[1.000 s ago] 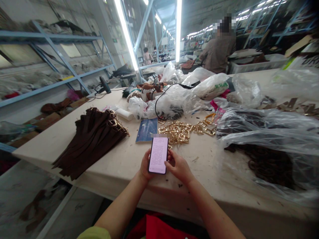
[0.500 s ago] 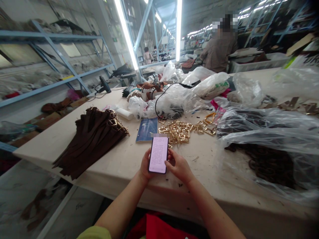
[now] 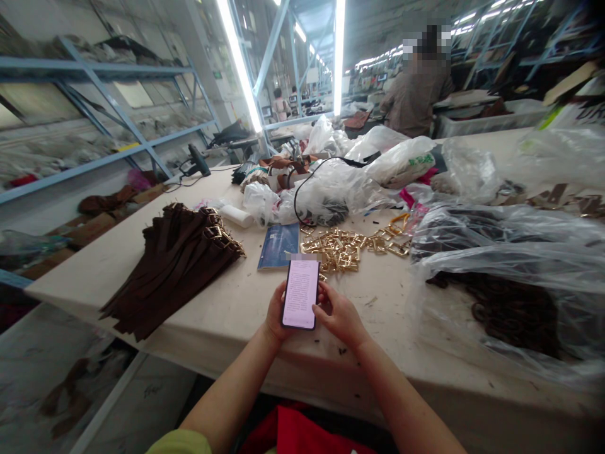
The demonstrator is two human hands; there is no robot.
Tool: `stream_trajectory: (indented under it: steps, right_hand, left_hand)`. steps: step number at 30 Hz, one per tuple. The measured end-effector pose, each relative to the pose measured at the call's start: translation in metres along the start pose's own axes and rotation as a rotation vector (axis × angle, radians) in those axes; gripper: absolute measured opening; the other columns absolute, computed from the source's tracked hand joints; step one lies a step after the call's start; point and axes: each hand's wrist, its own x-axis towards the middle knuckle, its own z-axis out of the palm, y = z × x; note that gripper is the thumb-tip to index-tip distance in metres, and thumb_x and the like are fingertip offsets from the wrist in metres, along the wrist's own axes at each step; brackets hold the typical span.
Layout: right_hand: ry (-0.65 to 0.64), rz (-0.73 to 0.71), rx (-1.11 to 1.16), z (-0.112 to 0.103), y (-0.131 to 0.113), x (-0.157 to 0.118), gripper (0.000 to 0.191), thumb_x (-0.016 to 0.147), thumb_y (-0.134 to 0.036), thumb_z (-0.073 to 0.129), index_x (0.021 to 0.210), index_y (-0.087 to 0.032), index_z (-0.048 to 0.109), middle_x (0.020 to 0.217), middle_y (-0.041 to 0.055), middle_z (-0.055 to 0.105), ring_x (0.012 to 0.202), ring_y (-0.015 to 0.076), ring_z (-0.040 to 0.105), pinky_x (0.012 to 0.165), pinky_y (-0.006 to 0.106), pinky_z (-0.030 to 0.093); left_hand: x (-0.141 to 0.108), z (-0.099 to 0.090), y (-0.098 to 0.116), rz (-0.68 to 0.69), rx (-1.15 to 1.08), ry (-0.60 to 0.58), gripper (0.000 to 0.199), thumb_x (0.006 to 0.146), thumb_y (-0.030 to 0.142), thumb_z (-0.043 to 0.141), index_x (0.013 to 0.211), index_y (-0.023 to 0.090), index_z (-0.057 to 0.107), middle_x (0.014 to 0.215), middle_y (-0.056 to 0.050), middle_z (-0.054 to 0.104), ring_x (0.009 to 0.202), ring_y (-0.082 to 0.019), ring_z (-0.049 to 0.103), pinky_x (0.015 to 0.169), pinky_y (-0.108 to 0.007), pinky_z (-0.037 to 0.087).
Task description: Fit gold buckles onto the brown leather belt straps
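A smartphone (image 3: 300,295) with a lit screen full of text is held upright above the table's near edge. My left hand (image 3: 275,314) grips its left side, fingers mostly hidden behind it. At its right side my right hand (image 3: 338,315) is closed on the edge, the thumb by the screen. Just beyond the phone lie a blue booklet (image 3: 278,246) and a heap of gold-coloured buckles (image 3: 338,249). To the left rests a fanned stack of dark brown straps (image 3: 174,268) with gold buckles at their upper ends.
Clear plastic bags (image 3: 491,271) with dark items fill the table's right side. More bags (image 3: 331,183) and a black cord (image 3: 296,195) lie behind the buckles. A blue shelf rack (image 3: 142,142) stands left; a person (image 3: 416,94) is at the back right.
The text on the phone screen has shifted slightly. Both hands keep the same hold, and the person at the back has moved a little.
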Motion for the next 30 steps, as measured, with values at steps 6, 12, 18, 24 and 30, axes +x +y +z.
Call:
stream_trajectory:
  steps: [6, 12, 18, 24, 30]
  right_hand:
    - [-0.005, 0.007, 0.009, -0.0004, -0.0013, 0.0004, 0.052, 0.074, -0.029, 0.054, 0.123, -0.019, 0.041, 0.088, 0.0038, 0.064, 0.075, 0.0176, 0.059, 0.071, 0.031, 0.046]
    - [-0.002, 0.005, 0.0, 0.0005, 0.0001, 0.0003, 0.052, 0.074, -0.03, 0.054, 0.123, -0.019, 0.042, 0.089, 0.0046, 0.064, 0.078, 0.0187, 0.059, 0.072, 0.032, 0.046]
    - [-0.008, 0.005, 0.007, -0.0004, -0.0006, 0.0005, 0.052, 0.074, -0.03, 0.054, 0.123, -0.018, 0.042, 0.089, 0.0048, 0.064, 0.077, 0.0183, 0.059, 0.071, 0.032, 0.046]
    - [-0.005, 0.009, 0.005, -0.0018, -0.0033, 0.0002, 0.051, 0.073, -0.029, 0.054, 0.122, -0.019, 0.043, 0.087, 0.0037, 0.064, 0.075, 0.0176, 0.059, 0.069, 0.03, 0.046]
    - [-0.008, 0.01, 0.012, -0.0022, -0.0029, -0.0001, 0.051, 0.074, -0.029, 0.054, 0.122, -0.019, 0.043, 0.087, 0.0034, 0.064, 0.076, 0.0174, 0.059, 0.07, 0.03, 0.046]
  left_hand:
    - [-0.0002, -0.0014, -0.0002, 0.008, 0.008, 0.006, 0.062, 0.084, 0.049, 0.036, 0.126, 0.004, 0.044, 0.109, -0.016, 0.062, 0.106, -0.028, 0.055, 0.093, -0.038, 0.036]
    - [-0.0002, -0.001, -0.0009, 0.011, 0.0, 0.001, 0.062, 0.084, 0.049, 0.036, 0.126, 0.003, 0.043, 0.108, -0.016, 0.062, 0.107, -0.028, 0.054, 0.093, -0.037, 0.036]
    - [-0.0002, 0.0006, 0.0001, 0.009, -0.003, -0.002, 0.061, 0.084, 0.048, 0.036, 0.126, 0.003, 0.044, 0.108, -0.017, 0.062, 0.105, -0.028, 0.055, 0.093, -0.038, 0.036]
    - [0.0003, -0.0023, -0.0004, 0.006, -0.003, 0.002, 0.061, 0.084, 0.048, 0.036, 0.125, 0.004, 0.044, 0.107, -0.016, 0.063, 0.104, -0.028, 0.056, 0.093, -0.037, 0.037]
    - [0.0006, -0.0031, -0.001, 0.017, -0.003, 0.002, 0.061, 0.084, 0.048, 0.035, 0.126, 0.004, 0.044, 0.108, -0.016, 0.062, 0.104, -0.027, 0.056, 0.093, -0.037, 0.036]
